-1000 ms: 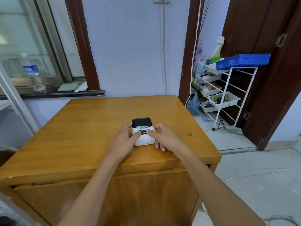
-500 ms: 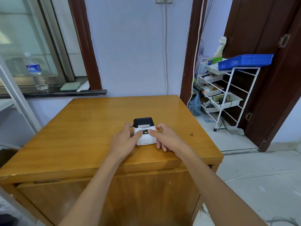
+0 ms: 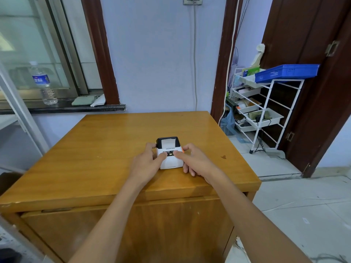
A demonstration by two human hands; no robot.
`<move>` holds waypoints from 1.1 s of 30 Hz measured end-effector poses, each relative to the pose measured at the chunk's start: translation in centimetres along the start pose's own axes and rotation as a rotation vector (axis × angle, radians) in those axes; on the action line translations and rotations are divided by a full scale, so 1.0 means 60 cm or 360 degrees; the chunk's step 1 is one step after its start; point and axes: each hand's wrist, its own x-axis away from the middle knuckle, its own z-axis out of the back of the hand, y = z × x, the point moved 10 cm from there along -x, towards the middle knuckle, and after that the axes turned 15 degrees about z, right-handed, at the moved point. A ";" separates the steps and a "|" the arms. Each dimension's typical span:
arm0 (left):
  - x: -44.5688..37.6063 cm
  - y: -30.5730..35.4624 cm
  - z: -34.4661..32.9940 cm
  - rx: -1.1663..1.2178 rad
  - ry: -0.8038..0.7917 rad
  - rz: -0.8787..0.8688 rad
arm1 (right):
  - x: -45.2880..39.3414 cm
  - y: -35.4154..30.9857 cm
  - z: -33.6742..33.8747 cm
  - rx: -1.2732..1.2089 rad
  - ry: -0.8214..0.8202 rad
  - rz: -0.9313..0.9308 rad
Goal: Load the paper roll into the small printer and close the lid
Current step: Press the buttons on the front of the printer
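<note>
A small white printer (image 3: 171, 161) with a black lid section (image 3: 168, 142) stands on the wooden table (image 3: 106, 149), near its front edge. White paper shows in the lid's window. My left hand (image 3: 145, 162) grips the printer's left side, thumb on its top face. My right hand (image 3: 195, 161) holds the right side, thumb on top beside the left thumb. An orange tab shows at the printer's right edge. The paper roll itself is hidden inside.
A white wire rack (image 3: 262, 111) with trays and a blue basket (image 3: 286, 72) stands to the right by a dark door. A water bottle (image 3: 44, 83) and a cloth (image 3: 83, 100) sit on the window sill at the back left.
The lid's top face now shows more, with white paper visible in its window. Both hands have stayed on the printer's sides, thumbs on top.
</note>
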 end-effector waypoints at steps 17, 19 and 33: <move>-0.003 -0.002 -0.002 -0.0003 0.0002 -0.0010 | 0.000 0.002 0.000 0.0025 0.0003 -0.0002; -0.004 -0.003 -0.002 0.0001 0.0003 -0.0002 | 0.000 0.002 0.000 0.0024 0.0003 -0.0005; -0.003 -0.003 -0.002 -0.0012 0.0016 -0.0008 | -0.001 0.007 0.002 0.0049 -0.0007 -0.0033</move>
